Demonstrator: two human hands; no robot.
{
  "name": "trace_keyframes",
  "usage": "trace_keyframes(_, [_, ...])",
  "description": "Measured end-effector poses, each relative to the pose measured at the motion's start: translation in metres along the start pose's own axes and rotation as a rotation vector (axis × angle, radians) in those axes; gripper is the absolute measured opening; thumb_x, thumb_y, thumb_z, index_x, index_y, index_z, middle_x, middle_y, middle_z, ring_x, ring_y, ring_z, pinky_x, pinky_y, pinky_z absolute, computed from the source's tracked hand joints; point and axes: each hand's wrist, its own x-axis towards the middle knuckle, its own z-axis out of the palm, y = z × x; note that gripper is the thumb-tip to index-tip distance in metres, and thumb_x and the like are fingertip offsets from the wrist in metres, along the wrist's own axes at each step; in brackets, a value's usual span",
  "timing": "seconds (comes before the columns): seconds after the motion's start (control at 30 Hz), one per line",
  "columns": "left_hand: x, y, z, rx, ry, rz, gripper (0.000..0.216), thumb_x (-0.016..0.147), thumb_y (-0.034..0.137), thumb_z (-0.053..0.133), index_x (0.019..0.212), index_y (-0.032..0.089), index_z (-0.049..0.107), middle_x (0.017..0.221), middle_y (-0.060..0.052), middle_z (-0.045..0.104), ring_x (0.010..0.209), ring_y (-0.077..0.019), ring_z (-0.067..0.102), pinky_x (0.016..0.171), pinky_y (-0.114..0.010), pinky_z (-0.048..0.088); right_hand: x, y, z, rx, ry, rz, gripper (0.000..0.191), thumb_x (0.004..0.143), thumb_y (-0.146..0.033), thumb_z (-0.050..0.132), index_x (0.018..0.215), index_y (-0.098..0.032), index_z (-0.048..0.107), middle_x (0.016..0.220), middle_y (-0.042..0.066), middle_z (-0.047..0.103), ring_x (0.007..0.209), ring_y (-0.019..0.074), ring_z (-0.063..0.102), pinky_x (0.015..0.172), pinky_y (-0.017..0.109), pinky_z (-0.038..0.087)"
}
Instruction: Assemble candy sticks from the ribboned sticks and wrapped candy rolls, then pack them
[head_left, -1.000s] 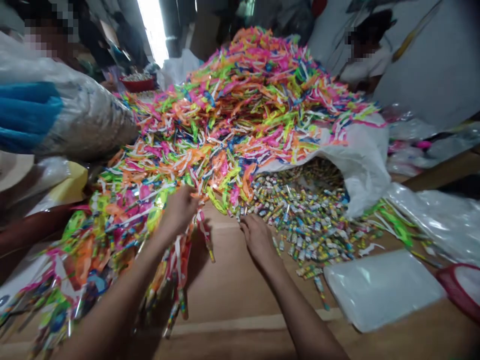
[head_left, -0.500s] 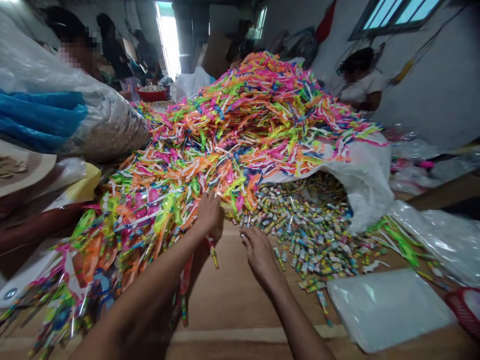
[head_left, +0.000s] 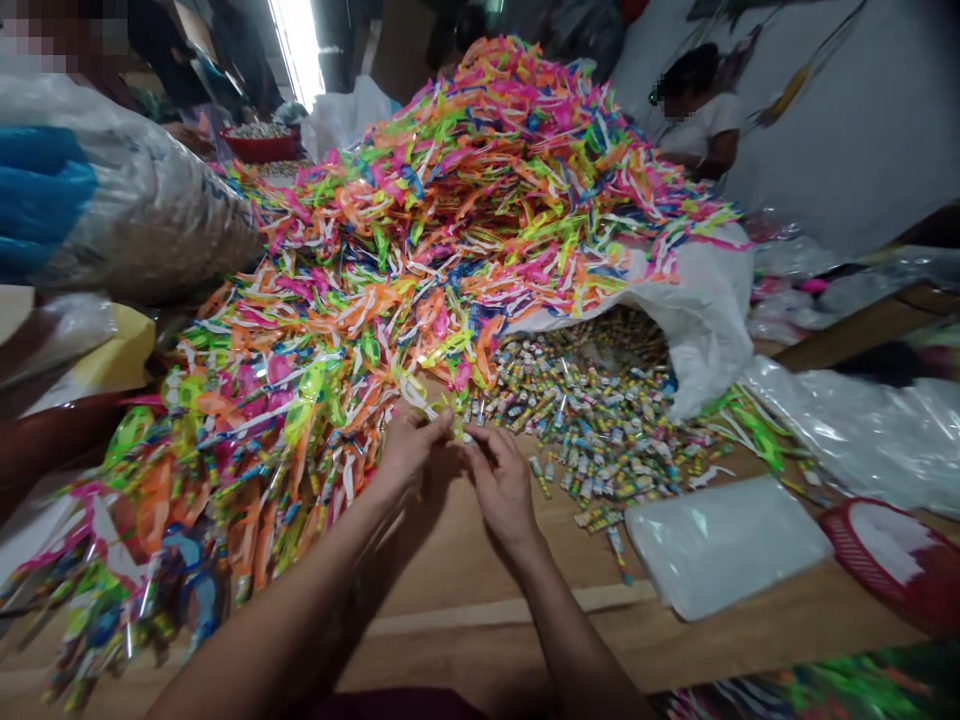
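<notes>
- Sack [head_left: 150, 215]: far left, bulging, lying beside the heap.
- Streamers [head_left: 300, 390]: left to far middle, heaped; near-left tips point nearward, probably for easy picking.
- Left hand [head_left: 409, 445]: near middle, pinching a pale streamer [head_left: 420, 398].
- Right hand [head_left: 501, 480]: just right, fingertips seemingly pinching its near end, likely to steady it.
- Tubes [head_left: 600, 430]: right, loose on the worktop [head_left: 465, 560], handy to the right hand.
- Clear bags [head_left: 727, 545]: near right, flat.
- Red basket [head_left: 844, 555]: right edge.

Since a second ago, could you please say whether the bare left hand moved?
Yes, the bare left hand moved rightward, closer to the flat translucent plastic packet.
</notes>
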Motion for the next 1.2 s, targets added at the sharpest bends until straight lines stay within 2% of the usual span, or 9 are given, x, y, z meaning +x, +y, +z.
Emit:
trace_keyframes(0.13, [-0.004,-0.005,-0.001,0.020,0.000,0.053,0.050,0.050,0.050,0.096,0.072,0.014,0.069,0.064,0.000,0.067,0.057,-0.0117,0.058,0.057,-0.024,0.047,-0.002,-0.003,-0.002,-0.011,-0.008,-0.055,0.026,0.102,-0.029,0.056,0.121,-0.025,0.073,0.115,0.008,0.073,0.109,0.0232,0.068,0.099,0.040,0.055])
trace_keyframes(0.27, [-0.003,-0.009,-0.001,0.051,0.080,0.092,0.048,0.053,0.049,0.093,0.068,0.018,0.059,0.059,0.002,0.062,0.055,-0.0136,0.059,0.056,-0.026,0.047,-0.004,-0.005,-0.001,-0.011,-0.016,-0.093,0.028,0.102,-0.026,0.056,0.124,-0.025,0.073,0.119,0.009,0.074,0.113,0.0230,0.069,0.101,0.040,0.055])
trace_keyframes(0.4, [-0.003,-0.012,-0.002,0.115,0.077,0.087,0.046,0.057,0.049,0.090,0.067,0.019,0.058,0.058,0.001,0.062,0.053,-0.0145,0.058,0.054,-0.027,0.046,-0.004,-0.006,-0.001,0.006,-0.001,-0.084,0.027,0.102,-0.025,0.053,0.119,-0.024,0.075,0.114,0.009,0.076,0.106,0.0228,0.071,0.095,0.039,0.058])
trace_keyframes(0.63, [-0.004,-0.014,-0.007,0.233,0.034,0.117,0.041,0.064,0.046,0.088,0.058,0.018,0.059,0.054,0.000,0.059,0.051,-0.0119,0.051,0.050,-0.023,0.036,-0.007,-0.005,0.001,0.217,-0.036,0.164,0.023,0.098,-0.035,0.059,0.113,-0.024,0.072,0.100,0.004,0.076,0.074,0.0170,0.070,0.070,0.030,0.060])
trace_keyframes(0.77, [-0.015,-0.004,-0.015,0.265,-0.061,0.053,0.042,0.064,0.052,0.088,0.061,0.017,0.064,0.053,0.000,0.058,0.046,-0.0116,0.048,0.046,-0.023,0.035,-0.012,-0.004,0.009,0.368,-0.083,0.260,0.020,0.092,-0.036,0.067,0.106,-0.023,0.072,0.092,0.001,0.076,0.071,0.0155,0.069,0.063,0.026,0.056])
trace_keyframes(0.9, [-0.027,0.029,-0.040,0.350,-0.141,0.019,0.043,0.062,0.054,0.088,0.061,0.018,0.064,0.055,-0.002,0.062,0.050,-0.0141,0.054,0.051,-0.025,0.043,-0.006,-0.009,0.017,0.443,-0.320,0.295,0.021,0.092,-0.040,0.071,0.105,-0.023,0.074,0.086,0.001,0.076,0.070,0.0166,0.069,0.058,0.025,0.054])
trace_keyframes(1.0, [-0.029,0.074,-0.073,0.588,-0.039,0.108,0.045,0.059,0.055,0.089,0.061,0.021,0.059,0.052,0.000,0.059,0.049,-0.0151,0.053,0.050,-0.026,0.041,0.019,-0.004,0.018,0.265,-0.397,0.044,0.015,0.097,-0.033,0.066,0.102,-0.025,0.077,0.095,0.003,0.077,0.085,0.0192,0.071,0.078,0.034,0.059])
trace_keyframes(1.1, [-0.025,0.121,-0.102,0.892,0.173,0.230,0.057,0.055,0.058,0.090,0.093,0.021,0.070,0.063,-0.001,0.067,0.055,-0.0211,0.060,0.050,-0.028,0.042,0.055,0.014,0.015,-0.088,-0.341,-0.230,0.020,0.097,-0.014,0.060,0.103,-0.023,0.077,0.116,0.009,0.076,0.110,0.0229,0.068,0.099,0.043,0.053])
trace_keyframes(1.2, [-0.015,0.144,-0.106,1.031,0.343,0.380,0.079,0.060,0.063,0.084,0.125,0.020,0.067,0.087,-0.005,0.076,0.070,-0.0249,0.068,0.057,-0.030,0.047,0.080,0.032,0.012,-0.433,-0.408,-0.323,0.024,0.096,-0.005,0.060,0.105,-0.021,0.076,0.127,0.012,0.073,0.109,0.0259,0.064,0.098,0.045,0.051])
